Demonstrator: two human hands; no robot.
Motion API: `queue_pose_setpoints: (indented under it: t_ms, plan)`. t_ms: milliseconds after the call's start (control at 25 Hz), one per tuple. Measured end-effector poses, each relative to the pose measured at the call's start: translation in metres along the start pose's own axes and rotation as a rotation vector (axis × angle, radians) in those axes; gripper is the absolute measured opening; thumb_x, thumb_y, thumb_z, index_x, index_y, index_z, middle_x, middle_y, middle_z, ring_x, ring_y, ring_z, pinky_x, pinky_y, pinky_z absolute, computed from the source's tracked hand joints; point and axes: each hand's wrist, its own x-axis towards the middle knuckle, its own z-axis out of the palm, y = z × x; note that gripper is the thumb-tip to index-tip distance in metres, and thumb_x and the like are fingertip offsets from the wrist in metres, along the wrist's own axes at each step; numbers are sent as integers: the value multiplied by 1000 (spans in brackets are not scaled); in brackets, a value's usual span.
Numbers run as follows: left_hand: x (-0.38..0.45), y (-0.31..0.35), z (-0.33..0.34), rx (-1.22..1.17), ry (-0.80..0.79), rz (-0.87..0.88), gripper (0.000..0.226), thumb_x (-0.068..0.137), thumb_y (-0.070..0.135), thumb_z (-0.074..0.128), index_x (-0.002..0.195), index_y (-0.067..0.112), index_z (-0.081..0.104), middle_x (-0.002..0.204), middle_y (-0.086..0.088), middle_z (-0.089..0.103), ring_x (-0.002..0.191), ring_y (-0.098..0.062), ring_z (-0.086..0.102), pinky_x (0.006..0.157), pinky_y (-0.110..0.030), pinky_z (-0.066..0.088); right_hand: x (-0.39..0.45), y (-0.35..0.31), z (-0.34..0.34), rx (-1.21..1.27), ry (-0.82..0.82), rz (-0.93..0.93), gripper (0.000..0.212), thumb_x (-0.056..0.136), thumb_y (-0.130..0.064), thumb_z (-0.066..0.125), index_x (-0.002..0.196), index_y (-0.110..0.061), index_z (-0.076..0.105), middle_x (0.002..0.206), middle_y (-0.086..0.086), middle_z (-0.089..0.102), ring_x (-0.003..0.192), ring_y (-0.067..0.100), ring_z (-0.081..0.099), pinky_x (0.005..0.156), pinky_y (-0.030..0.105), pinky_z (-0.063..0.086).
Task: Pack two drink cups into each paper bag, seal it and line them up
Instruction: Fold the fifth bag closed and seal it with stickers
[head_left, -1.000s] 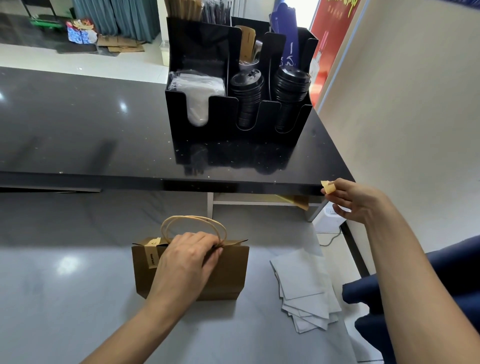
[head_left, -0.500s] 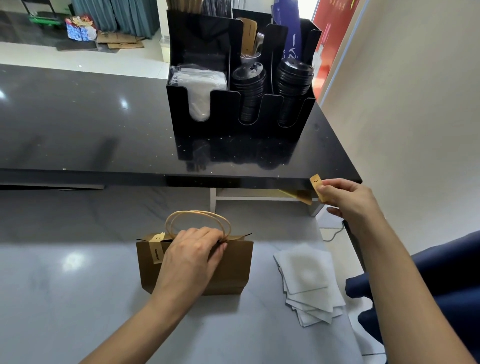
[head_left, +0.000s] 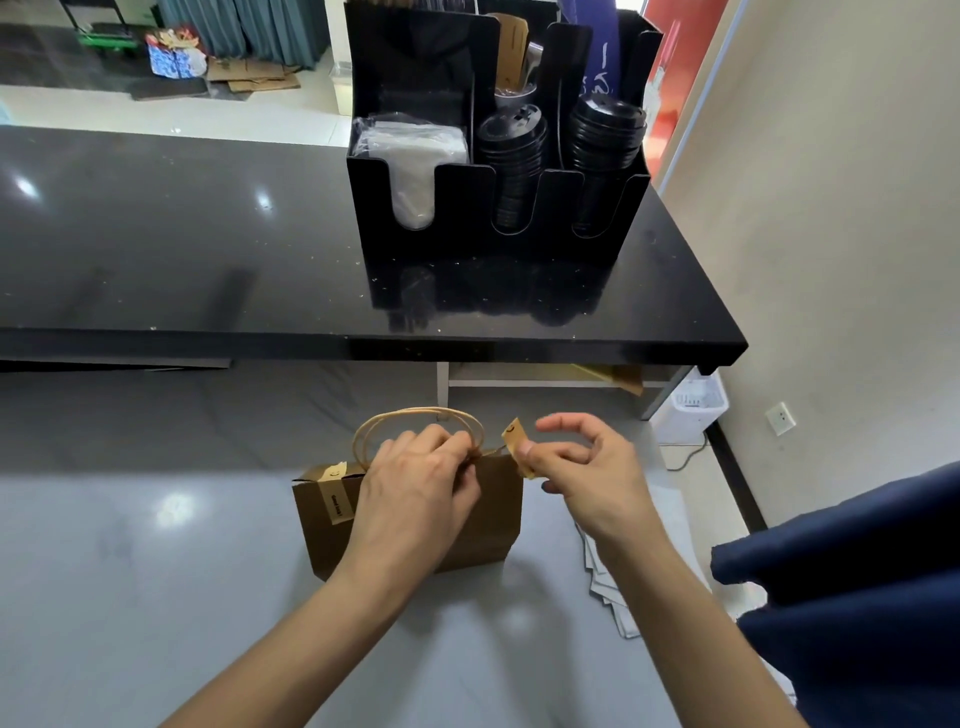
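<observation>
Upright on the grey tabletop (head_left: 156, 597): brown paper bag (head_left: 493, 514), one sticker (head_left: 336, 500) already at its left top edge. Left hand (head_left: 415, 499) grip pinches bag's folded top by the handles (head_left: 415, 421). Right hand (head_left: 582, 478) grip pinches a second sticker (head_left: 515, 441) at bag's right top corner.

The paper bag's (head_left: 483, 514) sticker (head_left: 337, 503) print (tiny, blurred) cannot be read.

Showing plain brown on paper bag (head_left: 483, 519) under left grip, tan on sticker (head_left: 514, 441) pinched at right, pale beige on handles (head_left: 415, 418); beyond, gleaming speckled black on counter (head_left: 208, 249), glossy black on organizer (head_left: 467, 208).
</observation>
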Motion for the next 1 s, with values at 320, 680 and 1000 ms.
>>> queue_pose_setpoints:
  t_ms: [320,680,1000]
  plan:
    - [2,-1,1,-38,8,-8,17,93,38,67,106,29,75,98,5,68,92,-18,58,80,-37,50,-17,8,32,115,206,39,33,80,-25,86,77,-11,56,67,0,73,62,7,70,66,29,58]
    - [1,-2,6,-171,-14,-1,18,94,29,66,108,23,76,102,4,71,95,-14,61,89,-37,52,-19,19,42,135,290,49,39,79,-35,86,69,-15,54,57,-8,66,55,-1,57,54,17,44]
    - [-1,-5,5,-296,-16,13,18,89,20,73,107,21,71,102,6,67,97,-9,61,85,-29,56,-19,21,47,179,310,20,42,79,-32,86,67,-14,51,50,-11,56,49,0,48,47,13,36]
